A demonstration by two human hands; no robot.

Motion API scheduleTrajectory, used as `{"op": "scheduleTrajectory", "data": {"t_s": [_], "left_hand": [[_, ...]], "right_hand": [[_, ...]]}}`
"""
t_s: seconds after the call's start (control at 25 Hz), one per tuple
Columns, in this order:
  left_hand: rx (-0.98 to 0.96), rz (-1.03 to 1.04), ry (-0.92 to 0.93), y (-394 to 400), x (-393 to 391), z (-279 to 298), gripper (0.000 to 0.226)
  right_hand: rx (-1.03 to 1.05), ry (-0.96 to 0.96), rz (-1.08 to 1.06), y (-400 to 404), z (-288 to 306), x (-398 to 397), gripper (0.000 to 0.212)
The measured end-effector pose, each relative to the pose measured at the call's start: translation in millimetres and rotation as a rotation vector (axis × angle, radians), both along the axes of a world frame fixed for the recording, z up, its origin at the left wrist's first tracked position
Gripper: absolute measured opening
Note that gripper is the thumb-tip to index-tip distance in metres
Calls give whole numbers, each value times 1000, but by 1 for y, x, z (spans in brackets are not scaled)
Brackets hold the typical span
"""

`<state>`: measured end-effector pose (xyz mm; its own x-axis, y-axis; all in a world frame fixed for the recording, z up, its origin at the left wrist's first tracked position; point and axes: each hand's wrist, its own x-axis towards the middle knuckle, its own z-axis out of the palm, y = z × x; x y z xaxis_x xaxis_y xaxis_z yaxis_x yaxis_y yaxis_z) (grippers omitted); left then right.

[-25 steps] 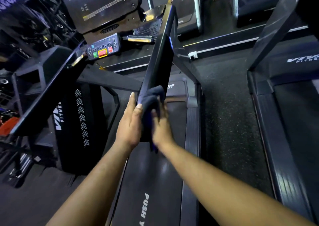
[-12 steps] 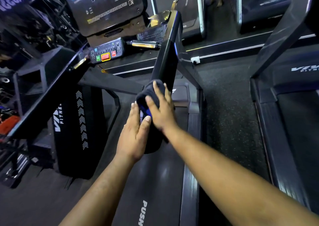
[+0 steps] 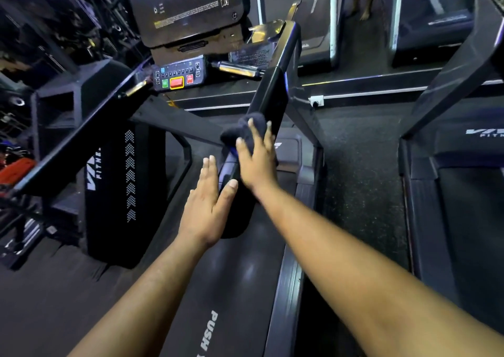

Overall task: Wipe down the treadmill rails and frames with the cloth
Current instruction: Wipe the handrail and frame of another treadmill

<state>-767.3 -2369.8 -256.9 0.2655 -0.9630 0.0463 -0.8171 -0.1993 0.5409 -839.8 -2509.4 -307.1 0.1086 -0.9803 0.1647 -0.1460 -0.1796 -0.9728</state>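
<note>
Cloth, dark and bunched, sits on the upper edge of the right handrail, pressed there by the right hand, fingers spread nearly straight over it. Left hand lies flat against the rail's inner face, fingers together, thumb hooked over the rail's lower end. Treadmill belt runs below; a rubber floor strip separates this frame from the neighbouring treadmill.

Two bare hands, the left hand and right hand. One dark cloth. Two black handrails, the right handrail and left handrail. One console. One button panel.
</note>
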Motion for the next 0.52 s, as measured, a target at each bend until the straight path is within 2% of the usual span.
{"op": "scheduleTrajectory", "data": {"t_s": [0.12, 0.28, 0.32, 0.4, 0.52], "left_hand": [[66, 16, -47, 0, -5, 2, 92], [9, 29, 54, -1, -3, 1, 94], [7, 36, 62, -2, -2, 1, 93], [23, 42, 28, -2, -1, -1, 91], [27, 46, -4, 1, -3, -1, 89]], "right_hand": [[90, -32, 10, -31, 1, -7, 60], [30, -249, 99, 87, -18, -10, 62], [7, -255, 104, 96, -24, -10, 62], [21, -253, 47, 60, -34, -5, 62], [375, -323, -77, -22, -38, -5, 56]]}}
